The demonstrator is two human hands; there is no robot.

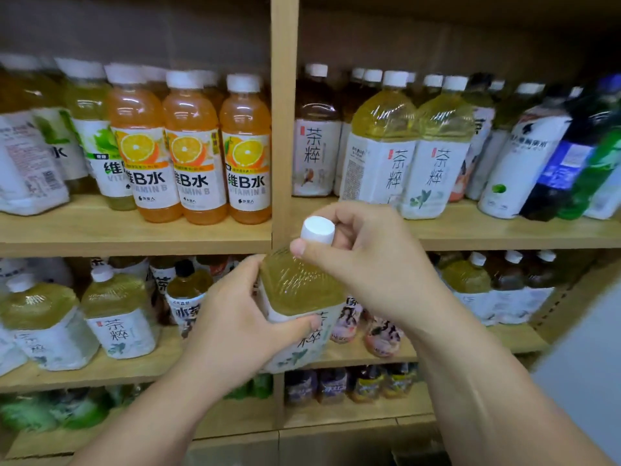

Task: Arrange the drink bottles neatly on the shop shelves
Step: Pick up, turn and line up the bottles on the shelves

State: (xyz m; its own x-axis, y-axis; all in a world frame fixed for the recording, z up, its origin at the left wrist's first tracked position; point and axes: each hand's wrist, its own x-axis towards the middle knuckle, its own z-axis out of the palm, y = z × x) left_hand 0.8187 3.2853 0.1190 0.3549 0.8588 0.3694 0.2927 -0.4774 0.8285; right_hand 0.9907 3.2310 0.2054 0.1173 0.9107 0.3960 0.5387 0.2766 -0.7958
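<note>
The square-shouldered clear plastic bottle of yellow-green tea (299, 284), w/ white label & round white cap (317, 230), is off the shelves & in both my hands. It's upright w/ a slight lean, in front of the pale wooden upright post (284, 129), its cap about level w/ the front edge of the upper wooden shelf board (487, 233). My left hand (235, 324) wraps the body at the label, thumb across the front, fingers round the back. My right hand (363, 260) pinches the neck just under the cap btwn thumb & curled fingers. So I reckon I'm mid-carry: bottle picked, not yet placed. Its label matches the two yellow-green tea bottles (383, 146) side by side in the right bay of the upper shelf, & the lower pair of the same tea (117, 317) in the left bay one shelf down. Closest fit, IMO, is the bare strip of board just left of the upper two, in front of the dark brown tea bottle (316, 136). Next move needs: lift over the board's edge, keep it vertical, label facing out, set it down beside its twin w/o knocking it, release the cap last. Further left, three orange vitamin drink bottles (191, 146) stand in a tidy row. Far right, a white-labelled bottle (524, 156) & a dark blue-labelled bottle (568, 163) lean over; prob need straightening later.
</note>
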